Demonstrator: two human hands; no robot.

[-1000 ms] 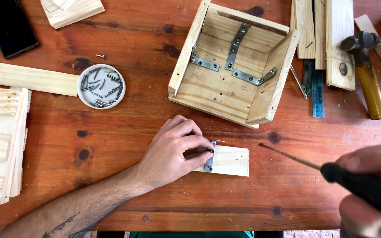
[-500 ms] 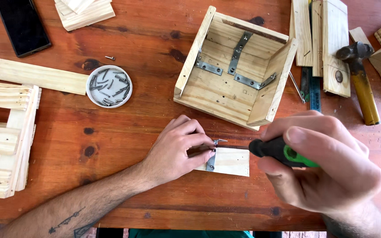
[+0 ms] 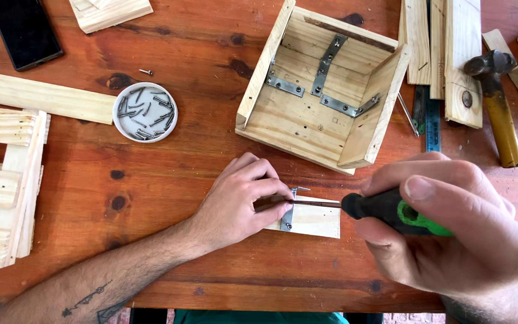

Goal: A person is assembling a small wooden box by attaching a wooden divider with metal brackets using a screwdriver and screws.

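Wooden box (image 3: 325, 102) beyond; left hand (image 3: 241, 201) pinning small block (image 3: 313, 221), right hand (image 3: 451, 231) clamped on screwdriver (image 3: 385, 210).

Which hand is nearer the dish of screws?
Left. The left hand rests on the small wood block, below and right of the dish of screws. The right hand, gripping the screwdriver, is farther right.

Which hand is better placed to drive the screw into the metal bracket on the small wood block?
Probably the right hand: it grips the screwdriver, whose shaft points at the bracket. The left hand presses on the wood block, steadying it.
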